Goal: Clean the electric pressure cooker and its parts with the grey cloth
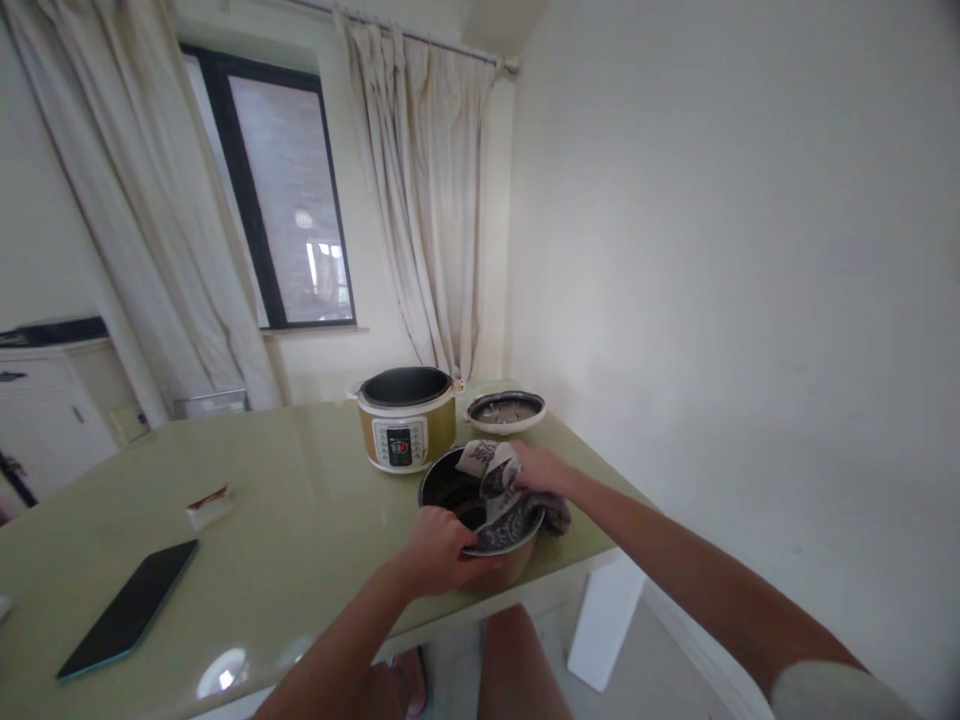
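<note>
A dark inner cooking pot (pixel 448 488) stands near the table's front edge, tipped slightly toward me. My left hand (pixel 441 550) grips its near rim, fingers wrapped over the edge. A patterned grey and white cloth (pixel 501 480) hangs into the pot and over its right rim. Closed around the upper part of that cloth is my right hand (pixel 536 468), at the pot's right side. Just behind sits a gold and white electric pressure cooker (pixel 409 425) with its top uncovered. Its round lid (pixel 506 412) lies upside down to the right. The pot's bottom is partly hidden.
The glossy green table (pixel 300 500) ends close in front of me. On the left lie a dark tablet (pixel 129 610) and a small white box (pixel 210 507). A white wall (pixel 735 300) rises along the right; curtains (pixel 427 180) and a window stand behind.
</note>
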`<action>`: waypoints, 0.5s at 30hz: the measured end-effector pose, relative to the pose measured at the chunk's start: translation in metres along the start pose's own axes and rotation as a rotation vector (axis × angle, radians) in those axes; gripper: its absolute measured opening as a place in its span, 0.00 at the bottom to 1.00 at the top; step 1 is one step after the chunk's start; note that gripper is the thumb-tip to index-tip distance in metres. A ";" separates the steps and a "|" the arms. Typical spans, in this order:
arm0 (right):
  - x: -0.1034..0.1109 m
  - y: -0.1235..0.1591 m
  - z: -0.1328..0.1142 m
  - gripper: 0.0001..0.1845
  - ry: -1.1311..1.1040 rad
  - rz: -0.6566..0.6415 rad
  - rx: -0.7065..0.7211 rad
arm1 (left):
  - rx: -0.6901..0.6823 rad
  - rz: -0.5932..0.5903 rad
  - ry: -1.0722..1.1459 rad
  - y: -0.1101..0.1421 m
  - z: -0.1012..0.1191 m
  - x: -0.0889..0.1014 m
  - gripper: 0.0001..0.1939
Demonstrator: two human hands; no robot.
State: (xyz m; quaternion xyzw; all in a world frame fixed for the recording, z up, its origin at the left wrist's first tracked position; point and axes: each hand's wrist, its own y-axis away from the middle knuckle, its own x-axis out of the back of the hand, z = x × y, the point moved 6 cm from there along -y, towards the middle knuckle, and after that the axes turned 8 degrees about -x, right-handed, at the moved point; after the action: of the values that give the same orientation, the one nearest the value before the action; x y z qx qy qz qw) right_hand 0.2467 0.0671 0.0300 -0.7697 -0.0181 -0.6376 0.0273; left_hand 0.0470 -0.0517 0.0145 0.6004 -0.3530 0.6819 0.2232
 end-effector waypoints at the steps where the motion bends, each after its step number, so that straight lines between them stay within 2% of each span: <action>1: -0.001 -0.011 -0.009 0.40 0.020 -0.001 0.024 | -0.022 -0.008 0.009 -0.001 0.001 0.000 0.34; 3: -0.002 -0.032 -0.033 0.37 0.065 0.007 0.125 | -0.049 -0.018 0.017 -0.002 0.000 0.000 0.34; 6: -0.008 -0.050 -0.086 0.31 0.212 0.012 0.433 | -0.052 -0.027 0.014 -0.003 -0.004 0.000 0.33; 9: -0.018 -0.045 -0.141 0.28 0.365 0.051 0.809 | -0.051 -0.021 0.016 -0.006 -0.006 -0.001 0.30; 11: -0.025 -0.034 -0.167 0.27 0.406 0.087 1.002 | -0.043 -0.001 0.020 -0.009 -0.006 0.000 0.27; 13: -0.029 -0.029 -0.178 0.26 0.412 0.088 1.068 | -0.010 0.022 0.015 -0.011 -0.005 -0.001 0.25; 15: -0.028 -0.034 -0.173 0.27 0.397 0.062 0.989 | 0.035 0.047 -0.004 -0.011 -0.005 -0.004 0.24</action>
State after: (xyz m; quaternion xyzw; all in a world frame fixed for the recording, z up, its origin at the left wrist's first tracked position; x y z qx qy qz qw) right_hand 0.0697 0.0900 0.0356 -0.5295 -0.2885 -0.6852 0.4086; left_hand 0.0526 -0.0401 0.0131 0.5970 -0.3555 0.6920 0.1961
